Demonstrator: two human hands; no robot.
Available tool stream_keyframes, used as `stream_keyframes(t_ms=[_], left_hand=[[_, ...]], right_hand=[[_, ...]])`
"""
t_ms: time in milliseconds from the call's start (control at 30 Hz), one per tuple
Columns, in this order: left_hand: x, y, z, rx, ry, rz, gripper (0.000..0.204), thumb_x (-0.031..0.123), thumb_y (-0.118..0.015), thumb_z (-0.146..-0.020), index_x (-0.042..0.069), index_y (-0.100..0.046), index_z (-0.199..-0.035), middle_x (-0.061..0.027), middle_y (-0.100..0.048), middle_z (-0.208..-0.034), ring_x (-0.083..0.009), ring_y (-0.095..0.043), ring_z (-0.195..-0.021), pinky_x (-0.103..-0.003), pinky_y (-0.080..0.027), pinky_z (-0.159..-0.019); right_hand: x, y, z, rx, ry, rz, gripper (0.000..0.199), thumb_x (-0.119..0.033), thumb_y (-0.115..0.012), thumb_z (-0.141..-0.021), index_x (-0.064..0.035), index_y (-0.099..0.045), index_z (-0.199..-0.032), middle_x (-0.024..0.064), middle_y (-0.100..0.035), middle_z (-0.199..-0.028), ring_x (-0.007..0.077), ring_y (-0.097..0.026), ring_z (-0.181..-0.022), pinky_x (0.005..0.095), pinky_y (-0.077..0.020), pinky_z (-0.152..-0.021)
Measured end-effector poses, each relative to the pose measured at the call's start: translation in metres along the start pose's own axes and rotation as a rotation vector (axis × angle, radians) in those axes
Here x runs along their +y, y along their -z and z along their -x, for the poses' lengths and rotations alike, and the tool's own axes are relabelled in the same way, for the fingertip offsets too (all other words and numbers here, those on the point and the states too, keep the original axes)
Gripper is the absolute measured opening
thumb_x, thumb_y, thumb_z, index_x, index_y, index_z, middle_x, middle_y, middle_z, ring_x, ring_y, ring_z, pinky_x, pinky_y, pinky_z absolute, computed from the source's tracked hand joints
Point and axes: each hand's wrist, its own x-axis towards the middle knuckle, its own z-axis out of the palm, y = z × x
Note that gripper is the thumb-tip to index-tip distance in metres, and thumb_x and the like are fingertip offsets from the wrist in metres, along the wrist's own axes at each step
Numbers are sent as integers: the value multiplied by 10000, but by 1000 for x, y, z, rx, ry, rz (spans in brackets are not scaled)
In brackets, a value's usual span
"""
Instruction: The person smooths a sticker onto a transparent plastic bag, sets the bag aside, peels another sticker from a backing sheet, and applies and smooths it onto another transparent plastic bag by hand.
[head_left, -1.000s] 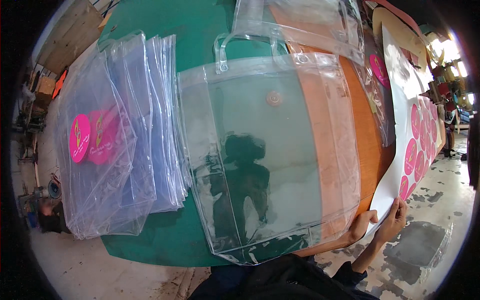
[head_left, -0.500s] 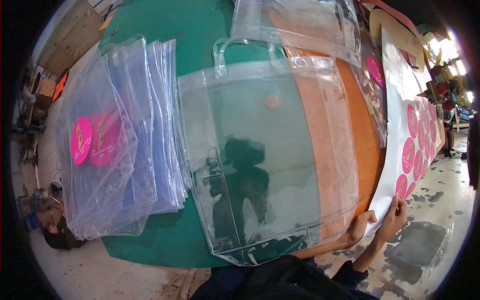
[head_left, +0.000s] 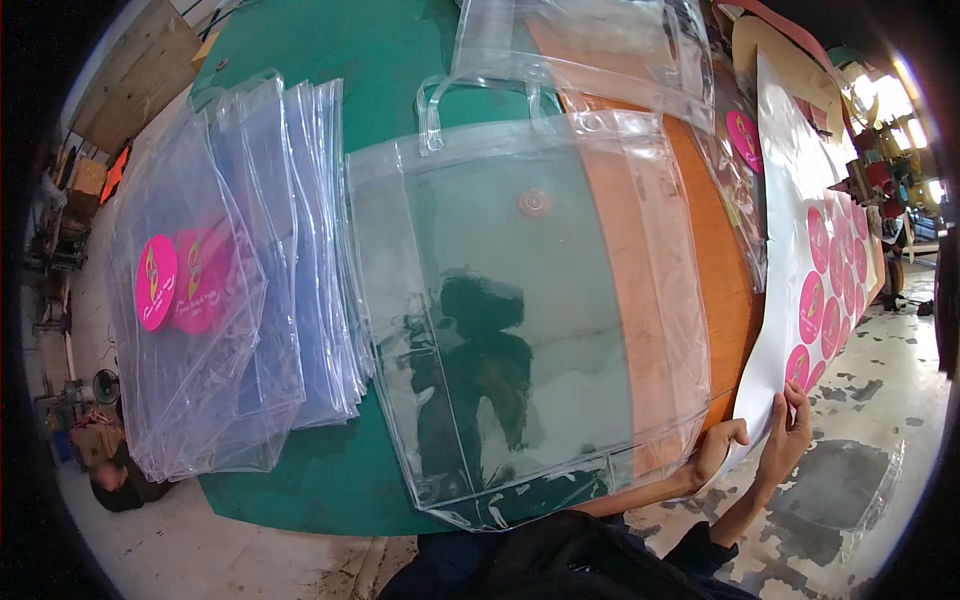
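A white backing sheet (head_left: pixel 790 200) carrying several round pink stickers (head_left: pixel 812 305) hangs over the table's right edge. My left hand (head_left: pixel 715 447) grips its lower corner at the table edge. My right hand (head_left: pixel 790 430) pinches the sheet just below the lowest pink sticker. A large clear plastic bag (head_left: pixel 530 300) with handles and a snap button lies flat on the table in front of me, left of both hands.
To the left lies a fanned stack of clear bags (head_left: pixel 270 270), the top ones bearing pink stickers (head_left: pixel 157 283). More clear bags (head_left: pixel 580 50) lie at the back. The table (head_left: pixel 380 60) is green with an orange strip. A person (head_left: pixel 110 470) sits on the floor at lower left.
Both hands stay at the sheet's lower corner; the view has only shifted slightly.
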Motion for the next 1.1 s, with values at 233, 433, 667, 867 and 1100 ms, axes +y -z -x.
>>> stream_keyframes(t_ms=[233, 433, 667, 867, 1100], left_hand=[[-8, -2, -7, 3, 35, 22, 183, 216, -429, -785, 66, -533, -776, -17, -522, -787, -125, -478, -741, -222, -388, -721], [18, -12, 10, 75, 41, -15, 351, 220, -477, -731, 2, -557, -994, -46, -518, -878, -154, -476, -798, -232, -380, -755], [22, -20, 10, -31, 57, 44, 483, 230, -471, -748, -33, -509, -1151, -70, -543, -970, -174, -501, -871, -249, -387, -821], [26, -15, 15, -38, 99, -71, 517, 254, -471, -749, -39, -503, -1173, -76, -545, -957, -159, -519, -847, -244, -407, -788], [24, -4, 11, -99, 230, -19, 441, 247, -484, -737, -20, -557, -1080, -48, -561, -829, -148, -528, -791, -248, -425, -746]], right_hand=[[0, -5, 1, 140, 186, 417, 125, -58, -558, -916, 43, -628, -943, 117, -659, -999, 164, -617, -912, 303, -494, -795], [-4, -4, -4, 39, 40, 95, 168, -52, -611, -875, 42, -640, -1011, 114, -634, -1069, 177, -598, -973, 298, -488, -851], [2, 28, -9, -49, -166, 41, 231, -27, -658, -826, 46, -631, -1043, 82, -603, -1067, 150, -562, -986, 278, -456, -881], [9, 34, -8, -64, -239, -86, 233, -68, -638, -847, 23, -637, -1062, 74, -621, -1014, 144, -563, -955, 273, -433, -872], [5, 22, -5, -24, -174, 31, 215, -62, -631, -858, 43, -637, -1045, 76, -618, -1022, 135, -564, -950, 263, -441, -855]])
